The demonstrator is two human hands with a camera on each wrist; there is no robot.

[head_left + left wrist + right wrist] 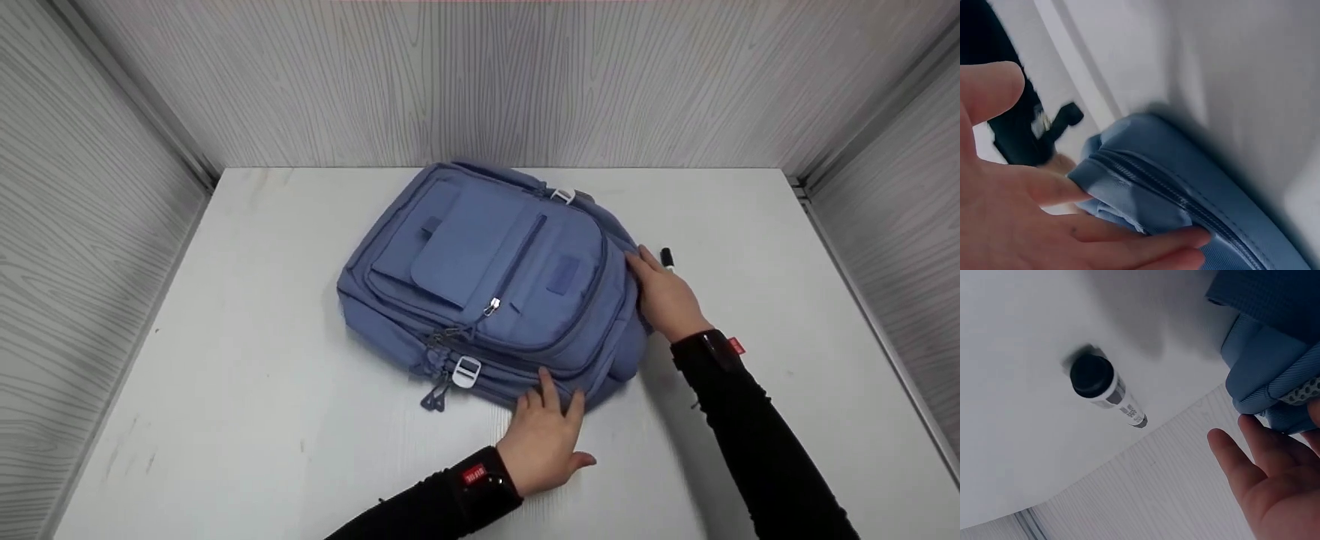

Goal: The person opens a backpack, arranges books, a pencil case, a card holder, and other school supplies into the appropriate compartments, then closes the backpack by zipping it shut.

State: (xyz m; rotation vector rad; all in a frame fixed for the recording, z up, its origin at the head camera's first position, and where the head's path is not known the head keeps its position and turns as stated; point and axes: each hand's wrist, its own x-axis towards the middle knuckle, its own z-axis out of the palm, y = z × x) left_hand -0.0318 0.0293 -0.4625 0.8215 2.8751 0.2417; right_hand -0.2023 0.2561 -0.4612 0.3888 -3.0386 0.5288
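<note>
A blue backpack (480, 247) lies on its back on the white table, zippered front pocket facing up. My left hand (544, 446) rests its outstretched fingers on the near lower edge; in the left wrist view, fingers (1145, 244) lie beside a zipper (1174, 194), thumb held apart. At the bag's right end, my right hand (667, 300) touches the side with its fingers extended. From the right wrist view, two fingertips (1249, 430) sit at or just off the fabric (1258, 377), and the rest of the hand is partly cut off.
A black-capped white marker (667, 259) lies just beyond my right hand, partly hidden by it. White wood-grain panels (495, 82) enclose the table (225, 420) at the back and both sides. Zipper pulls (435, 396) hang onto the table.
</note>
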